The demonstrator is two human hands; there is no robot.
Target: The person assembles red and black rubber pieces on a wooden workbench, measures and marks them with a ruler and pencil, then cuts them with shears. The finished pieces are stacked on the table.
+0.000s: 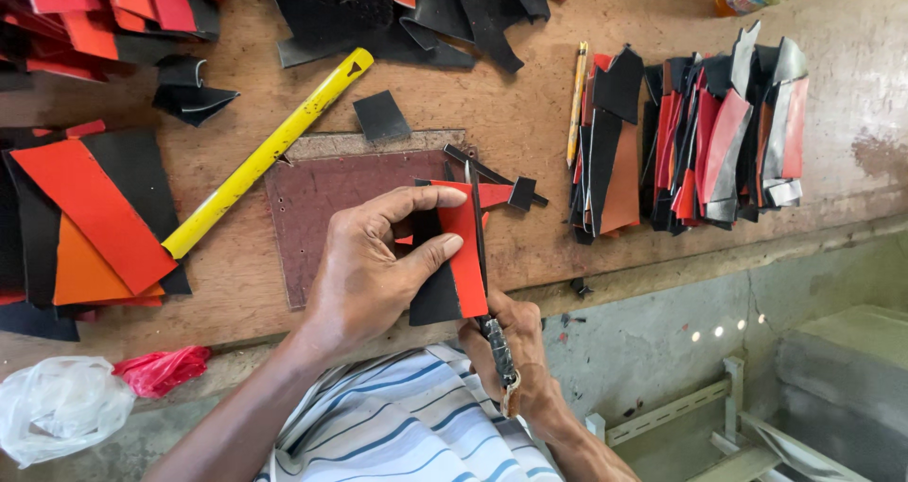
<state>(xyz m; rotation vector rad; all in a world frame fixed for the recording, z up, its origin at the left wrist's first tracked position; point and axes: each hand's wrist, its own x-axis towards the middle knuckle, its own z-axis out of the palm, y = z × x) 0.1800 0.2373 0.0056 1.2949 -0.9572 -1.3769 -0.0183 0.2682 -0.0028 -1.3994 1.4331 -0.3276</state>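
- Head view, looking down on a wooden bench: the left hand (369, 264) presses down on a red and black leather piece (459, 255), thumb and forefinger pinched together over its upper and middle part, holding it flat.
- Just below and to the right of that hand, the right hand (515, 359) is wrapped tight round the dark handle of a knife (482, 274), whose thin blade runs up along the red edge of the piece.
- Under both hands lies a brown cutting board (312, 208), and the piece rests on its right part.
- Up and to the left of the left hand lies a yellow rod (270, 151), slanting across the bench.
- Well to the right of the hands stands a packed row of cut red and black pieces (700, 141), with a yellow pencil (576, 104) beside it.
- Far left of the hands sits a stack of red, orange and black sheets (90, 222).
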